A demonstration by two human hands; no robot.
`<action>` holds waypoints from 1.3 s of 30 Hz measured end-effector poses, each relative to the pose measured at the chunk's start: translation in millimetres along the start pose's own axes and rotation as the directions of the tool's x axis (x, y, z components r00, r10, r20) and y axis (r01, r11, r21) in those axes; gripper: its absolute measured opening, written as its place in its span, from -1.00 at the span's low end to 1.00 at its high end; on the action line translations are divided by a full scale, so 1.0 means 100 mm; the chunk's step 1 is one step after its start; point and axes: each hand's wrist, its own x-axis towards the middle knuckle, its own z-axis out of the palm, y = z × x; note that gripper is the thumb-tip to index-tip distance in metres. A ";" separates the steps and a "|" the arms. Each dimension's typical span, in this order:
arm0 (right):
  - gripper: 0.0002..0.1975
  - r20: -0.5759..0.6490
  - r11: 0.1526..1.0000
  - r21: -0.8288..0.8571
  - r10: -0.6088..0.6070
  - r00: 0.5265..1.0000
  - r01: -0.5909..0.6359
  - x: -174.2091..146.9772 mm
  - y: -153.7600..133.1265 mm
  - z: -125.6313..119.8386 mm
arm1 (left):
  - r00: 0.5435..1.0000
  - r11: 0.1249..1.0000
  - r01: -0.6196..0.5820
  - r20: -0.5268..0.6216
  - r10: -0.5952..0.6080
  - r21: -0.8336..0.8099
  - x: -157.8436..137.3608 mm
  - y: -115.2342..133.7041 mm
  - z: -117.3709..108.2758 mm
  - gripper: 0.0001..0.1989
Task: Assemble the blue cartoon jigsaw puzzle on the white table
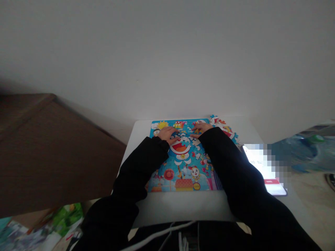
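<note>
The puzzle [183,164] is lying centred on the table [183,205]. Loose pieces [225,127] are sitting behind-right of it. A phone [264,167] is resting to its right.

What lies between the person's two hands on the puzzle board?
In the head view, between the left hand and right hand lies only the puzzle surface itself: fitted cartoon pieces and small unfilled white gaps.

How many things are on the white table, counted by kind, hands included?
Puzzle boards: 1
Piles of loose puzzle pieces: 1
Phones: 1
Hands: 2, the left hand and right hand, both flat on the puzzle
Total: 5
</note>
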 end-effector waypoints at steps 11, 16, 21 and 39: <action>-0.53 0.032 0.997 -0.072 -0.035 0.999 0.037 0.01 -0.03 0.05 | 0.999 0.984 -0.036 -0.024 0.041 0.176 -0.05 0.20 -0.11 -0.74; -0.45 0.032 0.995 -0.088 -0.039 0.999 0.042 -0.02 -0.09 0.03 | 0.998 0.975 -0.039 -0.037 0.048 0.218 -0.11 0.26 -0.10 -0.73; -0.45 0.048 0.991 -0.123 -0.050 0.998 0.056 -0.03 -0.11 0.01 | 0.998 0.976 -0.036 -0.046 0.047 0.216 -0.14 0.29 -0.06 -0.74; -0.53 0.063 0.990 -0.121 -0.066 0.996 0.073 0.05 -0.06 0.14 | 0.996 0.997 -0.064 0.056 0.066 -0.031 -0.28 0.28 -0.17 -0.83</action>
